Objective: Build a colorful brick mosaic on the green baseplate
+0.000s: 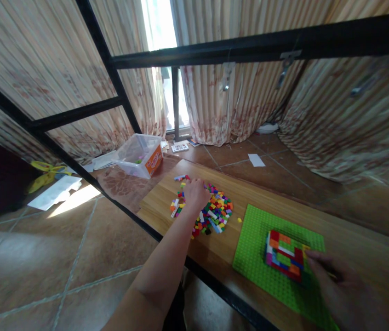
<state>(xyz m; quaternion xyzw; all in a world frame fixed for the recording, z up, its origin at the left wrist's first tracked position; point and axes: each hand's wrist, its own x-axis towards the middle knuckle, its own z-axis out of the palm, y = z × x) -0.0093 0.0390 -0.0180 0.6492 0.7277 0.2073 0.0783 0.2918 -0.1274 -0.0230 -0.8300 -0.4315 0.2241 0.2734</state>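
Note:
My left hand [197, 195] reaches into a pile of small coloured toy bricks [220, 207] on the wooden tabletop. Its fingers are curled downward, and whatever they hold is hidden. Farther right lies a green studded baseplate [253, 239]. On or just over it is a blocky toy-brick build [286, 255] in red, orange, white and blue, with a gap in its middle. My right hand [339, 280], blurred, has its thumb and forefinger closed at the build's right edge, by a yellow brick [305, 250]. A bit of yellow also shows between the fingers.
A loose yellow brick [239, 220] lies between pile and baseplate. Black metal bars [215, 54] cross above the table [160, 202]. On the tiled floor beyond stand a clear plastic box [135, 158] and a white paper [256, 160], before striped curtains [215, 101].

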